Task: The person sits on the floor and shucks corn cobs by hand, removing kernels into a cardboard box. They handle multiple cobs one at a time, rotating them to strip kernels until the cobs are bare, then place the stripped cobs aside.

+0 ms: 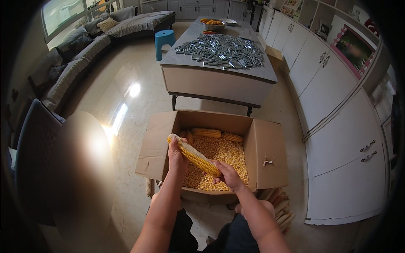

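Corn cob (196, 157), partly stripped (pale strip on upper side), held tilted over open cardboard box (270, 145), high end to L. L hand (177, 156) wrapped around cob nr high end, thumb on top, fingers mostly hidden. R hand (229, 175) curled around low end; exact fingertip contact unclear. Hands apart, both clamped on same cob. Loose kernels (233, 158) below, in box w/ more cobs (206, 133) nr far wall.
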Available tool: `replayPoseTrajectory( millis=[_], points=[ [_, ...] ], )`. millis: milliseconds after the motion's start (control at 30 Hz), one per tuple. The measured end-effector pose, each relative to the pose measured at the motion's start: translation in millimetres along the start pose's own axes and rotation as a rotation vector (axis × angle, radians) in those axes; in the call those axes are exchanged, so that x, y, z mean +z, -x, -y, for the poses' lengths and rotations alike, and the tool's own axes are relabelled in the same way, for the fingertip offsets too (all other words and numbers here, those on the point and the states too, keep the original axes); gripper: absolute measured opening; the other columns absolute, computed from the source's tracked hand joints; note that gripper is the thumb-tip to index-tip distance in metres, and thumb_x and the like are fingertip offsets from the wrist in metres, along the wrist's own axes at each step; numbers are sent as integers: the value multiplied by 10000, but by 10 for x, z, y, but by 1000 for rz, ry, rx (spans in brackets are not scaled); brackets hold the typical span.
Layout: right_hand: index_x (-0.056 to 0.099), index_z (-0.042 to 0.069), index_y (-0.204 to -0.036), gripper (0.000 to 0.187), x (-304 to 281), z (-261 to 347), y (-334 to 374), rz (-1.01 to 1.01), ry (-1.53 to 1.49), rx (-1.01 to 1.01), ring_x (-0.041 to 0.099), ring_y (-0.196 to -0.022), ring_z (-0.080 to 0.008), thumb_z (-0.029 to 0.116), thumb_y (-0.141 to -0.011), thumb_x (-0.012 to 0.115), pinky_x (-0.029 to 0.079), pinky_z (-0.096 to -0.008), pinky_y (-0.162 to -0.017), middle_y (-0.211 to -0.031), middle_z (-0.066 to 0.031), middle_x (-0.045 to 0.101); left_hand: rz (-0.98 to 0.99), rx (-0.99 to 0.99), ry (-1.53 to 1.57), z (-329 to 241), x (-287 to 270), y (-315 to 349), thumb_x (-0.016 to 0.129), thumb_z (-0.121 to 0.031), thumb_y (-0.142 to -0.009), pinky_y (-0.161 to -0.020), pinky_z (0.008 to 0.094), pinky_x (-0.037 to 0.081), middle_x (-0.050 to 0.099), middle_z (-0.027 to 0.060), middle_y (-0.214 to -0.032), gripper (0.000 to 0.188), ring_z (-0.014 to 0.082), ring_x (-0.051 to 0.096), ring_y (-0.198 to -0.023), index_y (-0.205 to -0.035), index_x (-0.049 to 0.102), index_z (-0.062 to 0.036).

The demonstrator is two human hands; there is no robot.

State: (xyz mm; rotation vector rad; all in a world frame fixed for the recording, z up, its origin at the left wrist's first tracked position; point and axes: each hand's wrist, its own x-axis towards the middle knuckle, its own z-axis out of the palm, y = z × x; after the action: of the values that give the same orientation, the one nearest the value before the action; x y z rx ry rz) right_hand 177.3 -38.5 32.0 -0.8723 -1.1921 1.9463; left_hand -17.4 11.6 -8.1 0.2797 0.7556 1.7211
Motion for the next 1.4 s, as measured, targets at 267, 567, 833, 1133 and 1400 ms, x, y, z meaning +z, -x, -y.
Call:
replayPoseTrajectory(
  millis=[267, 567, 833, 1133, 1400],
  points=[
    [382, 4, -1276, 508, -29, -49, -20, -153, -104, 110, 583, -688, -113, 386, -949, 308, 474, -216, -541, -962, -105, 604, 9, -30, -54, 7, 67, 19, 560, -403, -829, -695, 309, 453, 558, 57, -836, 351, 161, 528, -763, -980, 462, -102],
    [527, 5, -1030, 450, -32, -270, -94, -109, 390, 64, 500, -718, -126, 361, -786, 654, 421, -287, -651, -781, -25, 545, 152, -40, -285, 59, 306, 198, 634, -156, -798, -674, 264, 451, 549, 30, -835, 286, 126, 536, -730, -1008, 458, -76],
    [531, -13, -1037, 426, 25, -251, -60, -256, 895, 108, 519, -744, -130, 310, -785, 649, 435, -289, -681, -831, -58, 569, 35, 84, -744, 143, 287, 220, 768, -153, -668, -645, 261, 464, 496, 32, -839, 521, 117, 531, -739, -1040, 416, -58],
    [521, 25, -1012, 289, 18, -192, -59, -8, 192, 191, 513, -685, -71, 269, -861, 562, 432, -213, -626, -779, -4, 544, 213, -220, 18, -100, 309, 210, 537, -240, -851, -740, 371, 489, 531, 95, -875, 308, 235, 570, -800, -1102, 427, -99],
    [490, 31, -1022, 325, 73, -364, -21, -32, 254, 138, 484, -655, -76, 303, -861, 563, 435, -234, -592, -778, -8, 507, 103, -174, -27, 6, 216, 138, 614, -187, -806, -609, 345, 489, 525, 59, -767, 229, 191, 550, -678, -954, 465, -95]
  ],
)
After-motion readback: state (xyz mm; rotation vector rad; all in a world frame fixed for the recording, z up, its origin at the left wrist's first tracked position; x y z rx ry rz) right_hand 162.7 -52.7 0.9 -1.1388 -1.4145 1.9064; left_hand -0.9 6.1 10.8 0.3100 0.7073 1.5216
